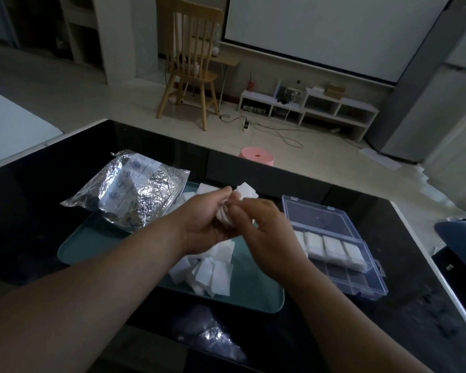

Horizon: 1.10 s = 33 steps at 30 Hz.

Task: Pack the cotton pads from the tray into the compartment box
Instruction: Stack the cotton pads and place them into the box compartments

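Above the teal tray (92, 246), in the head view, both hands met over a small stack of cotton pads (224, 215). The left hand (199, 222) cupped the stack in curled fingers and the right hand (264, 235) pinched its near edge, so both were clamped on the same pads, seemingly squaring them up. Loose pads (210, 273) lay scattered in the near part of the tray, and a few more showed beyond the hands. A crumpled foil bag (135, 189) rested over the tray's far left corner. Just right of the tray, on the dark surface (38, 211), stood the clear compartment box (361, 278) with its lid (318, 214) folded back. Its far row was filled with white pads; the near row looked empty.

The step in hand appeared to be gathering and straightening one stack. The next move would call for carrying it right and lowering it into an empty near compartment, keeping it pinched so that it did not fan out.
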Each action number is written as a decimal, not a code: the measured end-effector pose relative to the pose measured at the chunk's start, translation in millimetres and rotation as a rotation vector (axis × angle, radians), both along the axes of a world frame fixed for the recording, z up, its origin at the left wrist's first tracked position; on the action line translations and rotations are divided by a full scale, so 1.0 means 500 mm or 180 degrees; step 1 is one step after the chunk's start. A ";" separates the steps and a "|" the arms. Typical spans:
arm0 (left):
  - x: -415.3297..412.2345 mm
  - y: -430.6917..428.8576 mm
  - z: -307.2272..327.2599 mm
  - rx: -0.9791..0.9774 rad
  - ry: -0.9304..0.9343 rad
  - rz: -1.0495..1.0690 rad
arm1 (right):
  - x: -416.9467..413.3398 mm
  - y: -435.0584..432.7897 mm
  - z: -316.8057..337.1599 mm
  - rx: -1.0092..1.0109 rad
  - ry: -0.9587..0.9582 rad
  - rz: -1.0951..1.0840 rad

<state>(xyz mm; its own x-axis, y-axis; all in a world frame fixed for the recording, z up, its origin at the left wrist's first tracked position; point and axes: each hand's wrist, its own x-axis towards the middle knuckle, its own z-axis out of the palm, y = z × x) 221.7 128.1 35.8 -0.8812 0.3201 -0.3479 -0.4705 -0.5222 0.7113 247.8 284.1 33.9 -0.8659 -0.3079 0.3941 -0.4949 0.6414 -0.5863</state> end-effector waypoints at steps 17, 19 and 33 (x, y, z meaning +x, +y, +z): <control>0.081 -0.099 0.023 -0.0992 -0.0006 0.0084 | 0.040 -0.048 -0.086 0.1706 -0.1405 -0.0194; 0.086 -0.105 0.027 -0.1044 0.0017 0.0153 | 0.038 -0.047 -0.089 0.1499 -0.1431 -0.0253; 0.059 -0.028 -0.007 -0.1606 0.0451 -0.0017 | 0.015 0.098 -0.007 -0.1282 -0.2617 -0.0604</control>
<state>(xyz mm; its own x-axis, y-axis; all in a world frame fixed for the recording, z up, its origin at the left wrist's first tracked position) 251.1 113.9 32.3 -0.9296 0.1482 -0.3374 -0.3531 -0.0961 0.9306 255.4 332.8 30.2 -0.9420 -0.1061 -0.3183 0.2661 0.3414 -0.9014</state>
